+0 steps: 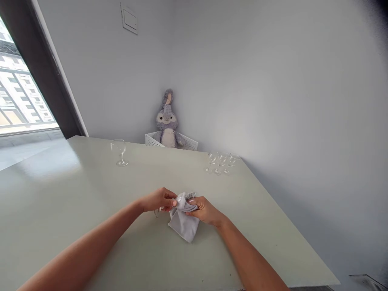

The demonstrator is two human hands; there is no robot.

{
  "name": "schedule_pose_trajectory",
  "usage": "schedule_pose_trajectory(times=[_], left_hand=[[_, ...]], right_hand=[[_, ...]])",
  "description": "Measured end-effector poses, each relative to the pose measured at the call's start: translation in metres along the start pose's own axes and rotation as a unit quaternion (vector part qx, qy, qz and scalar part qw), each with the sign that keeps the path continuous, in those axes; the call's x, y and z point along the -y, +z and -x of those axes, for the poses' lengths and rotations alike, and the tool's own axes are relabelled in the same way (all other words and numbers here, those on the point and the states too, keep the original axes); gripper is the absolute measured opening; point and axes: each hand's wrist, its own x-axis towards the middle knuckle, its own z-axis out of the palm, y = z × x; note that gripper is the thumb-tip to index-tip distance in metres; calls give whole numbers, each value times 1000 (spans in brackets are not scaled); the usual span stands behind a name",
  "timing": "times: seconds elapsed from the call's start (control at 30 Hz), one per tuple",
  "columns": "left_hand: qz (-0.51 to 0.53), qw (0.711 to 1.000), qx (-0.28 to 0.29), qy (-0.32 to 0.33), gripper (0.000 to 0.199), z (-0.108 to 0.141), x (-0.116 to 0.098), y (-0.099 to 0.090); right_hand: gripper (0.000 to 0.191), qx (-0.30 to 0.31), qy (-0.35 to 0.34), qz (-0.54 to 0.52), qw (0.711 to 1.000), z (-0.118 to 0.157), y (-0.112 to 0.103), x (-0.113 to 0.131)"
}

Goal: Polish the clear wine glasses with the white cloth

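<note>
A small stemmed glass is held low over the table, lying sideways, with its foot showing just beneath my left hand. That hand is closed around the stem, thumb and fingers pinching it. My right hand grips a light grey cloth, bunched about the glass's bowl. One corner of the cloth hangs down toward me. Most of the bowl is hidden by the fabric and my fingers, and I cannot tell how far the cloth goes inside it.
Three stemmed glasses stand close together near the table's far right edge. A larger goblet stands at the back left of the pale table. Behind it, a plush rabbit sits in a white perforated basket by the wall corner.
</note>
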Motion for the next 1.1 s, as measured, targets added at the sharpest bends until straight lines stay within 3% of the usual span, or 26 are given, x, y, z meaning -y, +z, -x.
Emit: schedule_pose_trajectory(times=[0.1,0.2,0.33,0.43,0.47,0.53,0.67,0.73,0.83,0.9,0.97,1.03,1.1], left_hand=[[139,986,88,-24,44,0,0,-4],[210,972,93,-45,42,-3,5,-5],[256,963,58,-61,41,-4,13,-9],[280,957,-23,-68,44,-2,16,-14],[274,957,-60,-70,44,-2,17,-14],[224,964,-126,-69,41,-3,15,-12],[-41,981,-180,-60,23,-6,7,4],[-145,969,-196,-44,18,-6,2,16],[-298,929,-215,36,18,-4,-1,31],[-397,889,-208,94,20,-4,0,38],[-438,867,-205,124,28,-5,3,42],[-451,855,-218,134,39,-8,6,45],[-455,847,-240,133,43,-11,9,47]], right_hand=[[18,-10,-52,54,997,1,-1,5],[23,-57,-71,91,992,1,-6,3],[28,-197,-57,114,972,1,-19,-6],[30,-362,-50,122,923,2,-24,-8],[31,-387,-63,140,909,2,-22,-8],[37,-347,-109,217,906,3,-15,-4],[43,-129,-180,382,897,-1,10,3],[37,-112,-182,404,890,-3,18,5],[32,-153,-135,340,918,-3,16,7],[27,-176,-75,234,953,-3,7,6],[26,-191,-1,87,978,-3,-5,0],[26,-209,65,-85,972,-4,-13,-8],[25,-265,98,-241,929,-7,-16,-16]])
